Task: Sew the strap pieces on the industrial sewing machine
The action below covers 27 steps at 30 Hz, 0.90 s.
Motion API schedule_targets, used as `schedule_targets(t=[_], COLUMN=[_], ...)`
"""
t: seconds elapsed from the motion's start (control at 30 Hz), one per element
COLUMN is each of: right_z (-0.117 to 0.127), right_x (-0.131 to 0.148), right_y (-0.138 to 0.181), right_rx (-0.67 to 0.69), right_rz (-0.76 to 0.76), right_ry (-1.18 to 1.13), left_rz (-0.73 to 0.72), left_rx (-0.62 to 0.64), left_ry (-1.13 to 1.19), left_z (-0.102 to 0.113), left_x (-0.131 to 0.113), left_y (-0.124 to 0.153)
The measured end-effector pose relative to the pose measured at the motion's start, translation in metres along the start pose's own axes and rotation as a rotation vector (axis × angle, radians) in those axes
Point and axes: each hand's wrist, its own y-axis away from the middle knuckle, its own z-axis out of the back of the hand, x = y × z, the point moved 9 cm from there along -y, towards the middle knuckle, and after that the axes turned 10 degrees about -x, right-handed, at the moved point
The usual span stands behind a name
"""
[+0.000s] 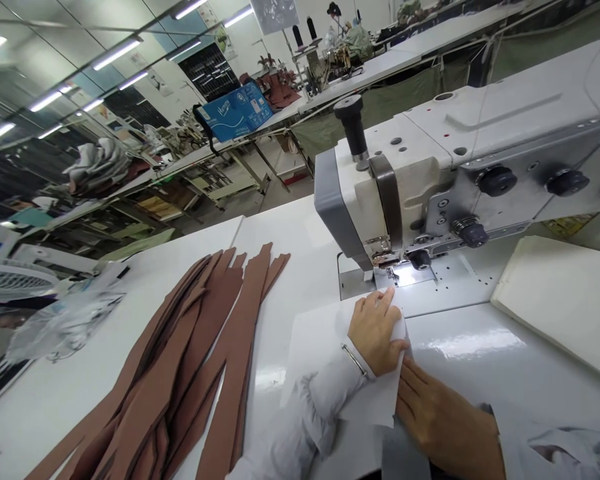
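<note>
A white fabric piece [320, 333] lies flat on the white table [130, 320] in front of the sewing machine [460, 153]. My left hand [377, 327] rests on it, fingers stretched flat, its fingertips close to the presser foot [391, 270]. My right hand [437, 413] lies just behind and to the right, fingers flat, pressing the near edge of the same white piece. Neither hand grips anything.
A fan of long brown strips [200, 360] is spread on the table to the left. A cream panel [560, 300] lies to the right of the machine. Clear plastic [65, 323] sits at the far left edge. Other work tables and a blue box [237, 110] stand behind.
</note>
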Motion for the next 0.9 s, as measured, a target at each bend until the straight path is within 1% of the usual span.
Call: schedule_targets(t=[0.3,0.53,0.67,0.73,0.83,0.9], right_z=[-0.008,-0.015,-0.020,-0.021,-0.023,-0.021], right_x=[-0.008,-0.014,-0.017,-0.016,-0.012,-0.008], right_y=[-0.001,0.002,0.004,0.004,0.005,0.005], right_rx=[0.025,0.069,0.101,0.112,0.148,0.164], right_rz=[-0.004,0.016,0.035,0.052,0.087,0.106], right_ry=[-0.042,-0.094,-0.085,-0.071,-0.007,0.045], left_rz=[0.019,0.022,0.013,0.011,0.026,0.065], left_rx=[-0.019,-0.055,-0.065,-0.057,-0.033,0.041], left_ry=[0.067,0.085,0.084,0.072,0.019,-0.060], left_z=[0.001,-0.001,-0.003,-0.003,-0.002,-0.002], left_x=[0.014,0.019,0.025,0.025,0.017,0.011], left_y=[-0.014,-0.017,-0.019,-0.021,-0.023,-0.024])
